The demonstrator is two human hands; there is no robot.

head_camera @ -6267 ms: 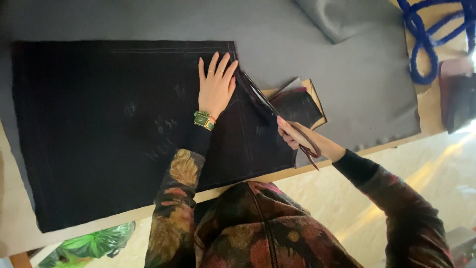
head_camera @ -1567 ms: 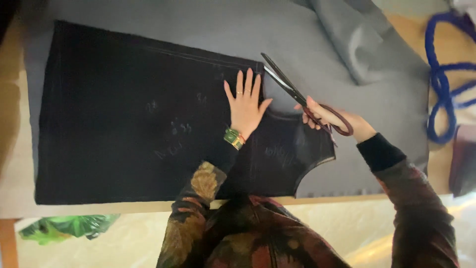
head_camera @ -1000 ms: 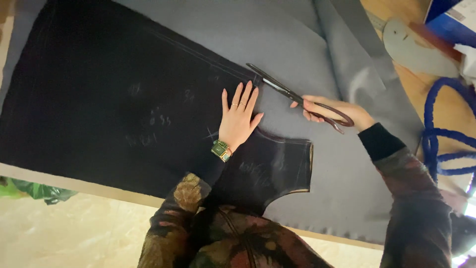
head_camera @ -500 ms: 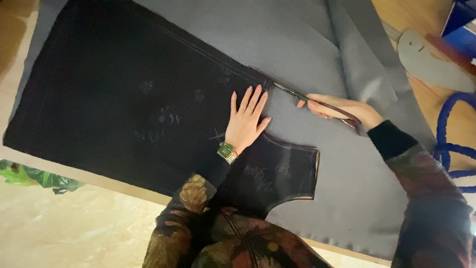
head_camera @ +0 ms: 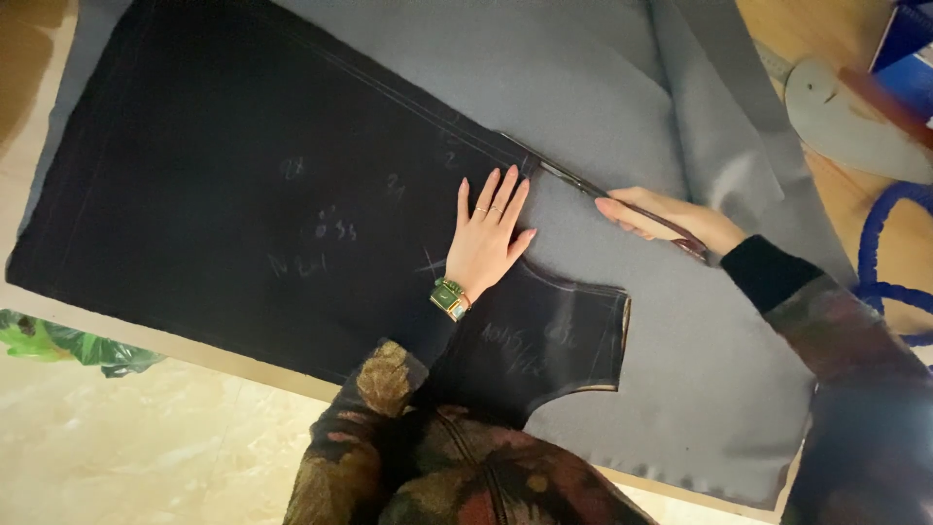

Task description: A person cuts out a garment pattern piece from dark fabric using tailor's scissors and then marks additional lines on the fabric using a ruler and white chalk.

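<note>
Scissors (head_camera: 583, 185) clamped in right hand (head_camera: 671, 219), blades along edge of black pattern piece (head_camera: 243, 194); left hand (head_camera: 486, 243) flat, fingers spread, on grey fabric (head_camera: 583, 87).

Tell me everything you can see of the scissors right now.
The scissors are long, with slim dark metal blades and dark reddish handles. They lie low over the grey fabric, blades pointing up-left along the edge of the black pattern piece, tips near its corner. The right hand grips the handles, covering most of them. The blades look nearly closed. The left hand presses the pattern piece flat beside them, apart from the blades.
</note>
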